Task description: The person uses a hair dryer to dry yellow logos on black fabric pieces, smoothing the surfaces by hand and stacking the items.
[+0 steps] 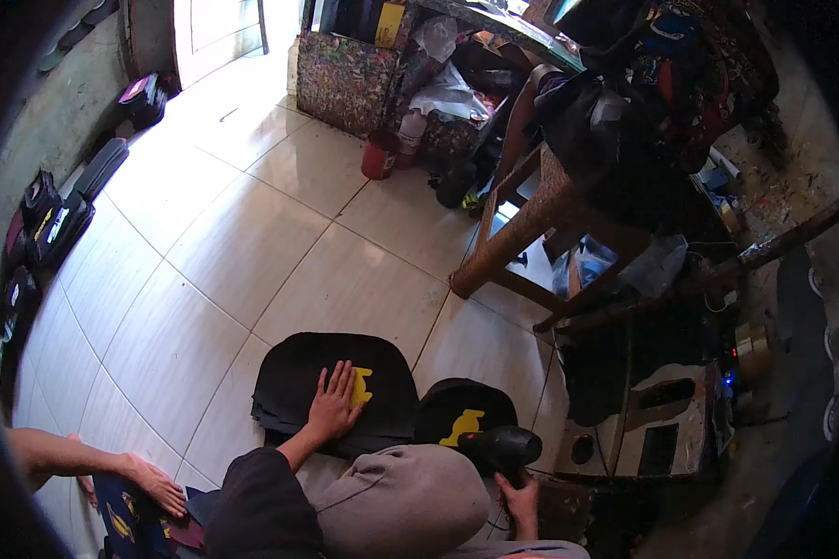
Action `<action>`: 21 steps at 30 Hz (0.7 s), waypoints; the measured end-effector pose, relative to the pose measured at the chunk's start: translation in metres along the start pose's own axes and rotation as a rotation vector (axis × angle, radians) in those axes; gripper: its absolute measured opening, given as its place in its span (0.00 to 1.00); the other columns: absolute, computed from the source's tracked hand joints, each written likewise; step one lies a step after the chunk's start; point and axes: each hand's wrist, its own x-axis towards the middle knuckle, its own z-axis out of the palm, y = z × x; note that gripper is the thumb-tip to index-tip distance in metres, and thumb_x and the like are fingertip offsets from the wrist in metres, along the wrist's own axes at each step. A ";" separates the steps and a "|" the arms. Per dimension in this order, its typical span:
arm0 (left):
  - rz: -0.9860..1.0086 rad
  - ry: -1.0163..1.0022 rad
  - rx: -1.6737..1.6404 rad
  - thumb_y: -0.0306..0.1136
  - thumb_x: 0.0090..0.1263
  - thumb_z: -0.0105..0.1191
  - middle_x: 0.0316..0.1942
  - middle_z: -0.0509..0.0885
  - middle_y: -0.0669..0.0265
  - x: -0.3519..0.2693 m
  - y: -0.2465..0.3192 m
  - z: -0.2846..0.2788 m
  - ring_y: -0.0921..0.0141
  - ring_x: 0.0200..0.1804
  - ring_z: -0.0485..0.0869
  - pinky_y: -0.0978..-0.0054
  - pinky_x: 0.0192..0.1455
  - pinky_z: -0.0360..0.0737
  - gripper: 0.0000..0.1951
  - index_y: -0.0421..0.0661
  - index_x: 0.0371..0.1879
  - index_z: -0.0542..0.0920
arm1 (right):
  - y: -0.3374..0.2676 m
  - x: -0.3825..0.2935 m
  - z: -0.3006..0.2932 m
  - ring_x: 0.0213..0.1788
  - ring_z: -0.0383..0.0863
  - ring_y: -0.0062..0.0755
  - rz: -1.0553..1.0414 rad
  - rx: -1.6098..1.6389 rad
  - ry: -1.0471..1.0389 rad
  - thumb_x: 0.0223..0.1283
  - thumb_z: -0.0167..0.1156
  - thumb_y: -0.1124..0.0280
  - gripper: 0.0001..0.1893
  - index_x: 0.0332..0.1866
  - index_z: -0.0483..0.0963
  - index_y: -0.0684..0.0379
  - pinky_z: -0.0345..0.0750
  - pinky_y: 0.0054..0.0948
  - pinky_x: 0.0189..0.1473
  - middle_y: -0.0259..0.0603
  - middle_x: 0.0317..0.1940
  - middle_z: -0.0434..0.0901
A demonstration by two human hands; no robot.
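Observation:
My left hand (334, 404) lies flat, fingers a little apart, on the top piece of a stack of black, round-cornered fabric panels (287, 370). It partly covers a yellow printed or stuck-on emblem (361, 386). My right hand (519, 499) grips the handle of a black hair dryer (501, 447), beside my grey-clothed knee (412, 489). The dryer's front end is over a smaller stack of black panels (465, 395), near another yellow emblem (465, 425) on its top piece. My knee hides the near edges of both stacks.
A bare foot (157, 482) rests by dark printed pieces (119, 513) at lower left. Stacked panels (59, 216) line the left wall. A wooden stool (517, 227), a red can (380, 155) and a worn wooden box (699, 419) stand on the tiled floor (252, 251).

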 end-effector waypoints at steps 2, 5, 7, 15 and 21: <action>0.002 0.001 0.004 0.54 0.80 0.43 0.83 0.51 0.50 0.000 0.000 0.000 0.55 0.85 0.46 0.48 0.84 0.38 0.40 0.34 0.79 0.55 | 0.002 0.000 0.001 0.21 0.78 0.22 0.002 0.013 0.007 0.59 0.75 0.68 0.14 0.43 0.82 0.65 0.75 0.29 0.24 0.33 0.26 0.82; 0.008 0.011 0.005 0.54 0.79 0.43 0.83 0.51 0.50 0.000 0.000 0.001 0.55 0.85 0.46 0.48 0.84 0.38 0.40 0.34 0.79 0.56 | 0.001 -0.001 0.001 0.21 0.78 0.23 -0.007 0.024 0.011 0.59 0.75 0.68 0.14 0.43 0.82 0.65 0.75 0.29 0.25 0.34 0.26 0.83; 0.009 0.018 0.007 0.53 0.78 0.45 0.83 0.51 0.50 0.000 -0.002 0.001 0.55 0.85 0.46 0.49 0.84 0.38 0.40 0.34 0.79 0.56 | -0.004 -0.003 0.003 0.22 0.78 0.23 0.003 0.032 0.007 0.59 0.74 0.68 0.13 0.43 0.82 0.65 0.75 0.29 0.26 0.34 0.26 0.83; 0.086 0.239 -0.349 0.37 0.66 0.63 0.69 0.72 0.50 0.038 0.048 -0.009 0.50 0.73 0.67 0.50 0.76 0.61 0.29 0.38 0.64 0.73 | -0.006 -0.003 0.000 0.22 0.77 0.22 0.021 0.100 -0.026 0.60 0.74 0.68 0.13 0.44 0.83 0.65 0.74 0.28 0.26 0.34 0.26 0.82; 0.239 0.040 -0.511 0.42 0.64 0.68 0.56 0.79 0.47 0.079 0.122 0.057 0.49 0.63 0.75 0.54 0.67 0.73 0.30 0.38 0.61 0.75 | -0.013 -0.005 0.005 0.22 0.77 0.21 0.086 0.020 0.018 0.60 0.74 0.65 0.15 0.44 0.83 0.65 0.74 0.28 0.27 0.32 0.26 0.82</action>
